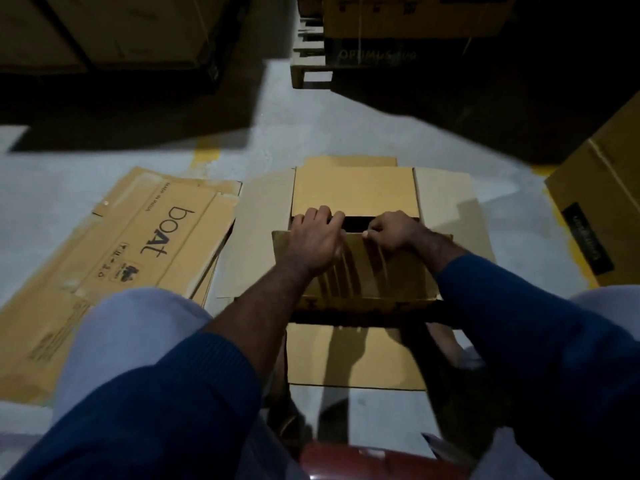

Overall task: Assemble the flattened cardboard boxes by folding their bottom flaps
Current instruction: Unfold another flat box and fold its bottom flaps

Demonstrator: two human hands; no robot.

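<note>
A brown cardboard box (353, 192) stands on the floor between my knees with its flaps turned up toward me. The far flap lies folded flat and the near flap (374, 271) is folded toward it, leaving a dark gap between them. My left hand (317, 237) grips the edge of the near flap, its fingers curled over the edge into the gap. My right hand (393, 230) pinches the same edge just to the right. Side flaps stick out to the left (263, 230) and right (446, 202).
A stack of flattened boxes printed "boAt" (138, 258) lies on the grey floor at left. Another carton (602, 202) stands at right. Stacked cartons on pallets (408, 32) fill the dark back. A red-brown seat edge (374, 462) shows at the bottom.
</note>
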